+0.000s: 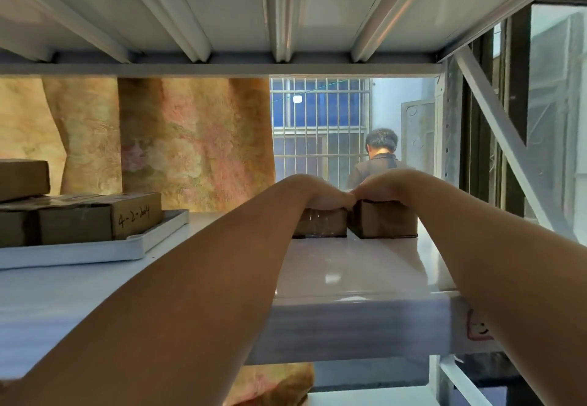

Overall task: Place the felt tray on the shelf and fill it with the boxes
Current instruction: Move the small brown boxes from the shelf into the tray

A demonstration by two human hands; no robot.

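Two small brown cardboard boxes stand side by side at the far right of the white shelf (349, 262). My left hand (320, 197) lies over the top of the left box (319, 224), fingers curled on it. My right hand (381, 191) covers the top of the right box (387, 223) in the same way. Both arms reach across the shelf from the front edge. A pale tray (152, 237) on the left of the shelf holds several brown boxes (95, 219), one marked with handwritten numbers. Whether this tray is felt I cannot tell.
The underside of the upper shelf (286, 8) hangs low overhead. A patterned cloth (190, 138) hangs behind the shelf. A person (379, 157) stands beyond the rack near a barred window. A diagonal brace (495, 132) and upright posts close the right side.
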